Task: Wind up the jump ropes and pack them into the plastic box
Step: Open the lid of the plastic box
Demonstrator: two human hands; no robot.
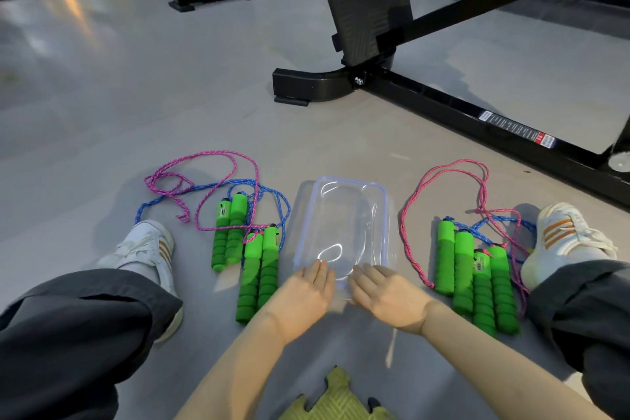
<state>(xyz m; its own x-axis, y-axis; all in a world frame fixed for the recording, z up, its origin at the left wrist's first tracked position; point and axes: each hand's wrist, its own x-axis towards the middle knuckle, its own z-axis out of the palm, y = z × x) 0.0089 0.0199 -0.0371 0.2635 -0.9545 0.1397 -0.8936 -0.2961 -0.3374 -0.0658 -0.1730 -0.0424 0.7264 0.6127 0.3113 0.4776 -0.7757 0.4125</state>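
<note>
A clear plastic box (383, 215) with a bluish rim sits on the grey floor between my legs. My left hand (301, 297) and my right hand (387, 297) lie flat with straight fingers at its near edge, fingertips touching the rim. Left of the box lie two jump ropes, one pink (204, 167) and one blue (191, 193), unwound and tangled, with green foam handles (259, 269). Right of the box lie two more ropes, pink (443, 174) and blue (491, 222), with their green handles (477, 276) side by side.
A black gym machine frame (443, 102) with an upright pad (364, 0) stands just beyond the box. My legs and white shoes (150, 249) flank the ropes on both sides. A yellow-green foam mat piece (337, 395) lies at the near edge.
</note>
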